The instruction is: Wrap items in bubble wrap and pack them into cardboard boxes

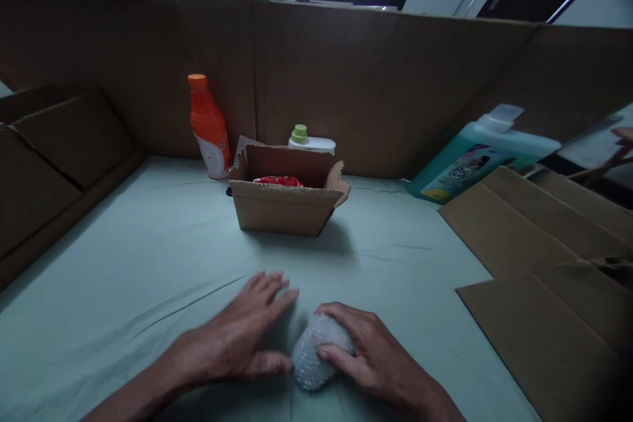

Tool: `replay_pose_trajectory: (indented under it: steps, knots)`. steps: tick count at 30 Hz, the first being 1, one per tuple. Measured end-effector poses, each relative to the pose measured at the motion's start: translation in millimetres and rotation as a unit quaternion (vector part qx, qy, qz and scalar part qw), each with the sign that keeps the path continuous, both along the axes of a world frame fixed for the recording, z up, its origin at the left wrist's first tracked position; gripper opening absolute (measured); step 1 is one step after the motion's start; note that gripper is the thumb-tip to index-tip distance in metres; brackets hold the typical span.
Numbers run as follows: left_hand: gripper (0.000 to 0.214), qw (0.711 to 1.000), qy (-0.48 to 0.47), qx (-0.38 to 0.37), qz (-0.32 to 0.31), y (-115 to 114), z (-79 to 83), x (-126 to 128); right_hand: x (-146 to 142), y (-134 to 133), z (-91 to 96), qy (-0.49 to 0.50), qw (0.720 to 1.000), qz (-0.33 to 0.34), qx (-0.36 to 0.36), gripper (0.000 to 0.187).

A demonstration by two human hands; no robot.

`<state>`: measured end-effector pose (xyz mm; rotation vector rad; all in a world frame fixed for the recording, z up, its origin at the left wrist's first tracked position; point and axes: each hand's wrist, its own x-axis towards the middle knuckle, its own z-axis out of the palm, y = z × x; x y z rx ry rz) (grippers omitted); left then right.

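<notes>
A small bundle wrapped in bubble wrap [312,356] lies on the pale green cloth [148,257] near the front edge. My right hand [368,351] curls over its right side, fingers pressed on it. My left hand [244,333] lies flat on the cloth just left of the bundle, fingers stretched out, thumb touching the wrap. Farther back in the middle stands a small open cardboard box [287,191] with something red [277,180] inside.
An orange bottle [208,125] stands left of the box, a white bottle with a green cap [309,140] behind it. A large teal jug [477,155] leans at the right. Flat cardboard sheets [544,277] cover the right side. Cardboard walls [370,79] ring the surface.
</notes>
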<state>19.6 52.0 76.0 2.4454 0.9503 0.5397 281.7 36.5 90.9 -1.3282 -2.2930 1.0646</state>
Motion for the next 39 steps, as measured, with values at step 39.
replay_pose_trajectory:
  steps: [39]
  knots:
    - [0.018,0.904,-0.023,0.344,0.255,103,24.3,-4,-71,237,85.4,-0.502,0.824,0.058,0.257,0.025]
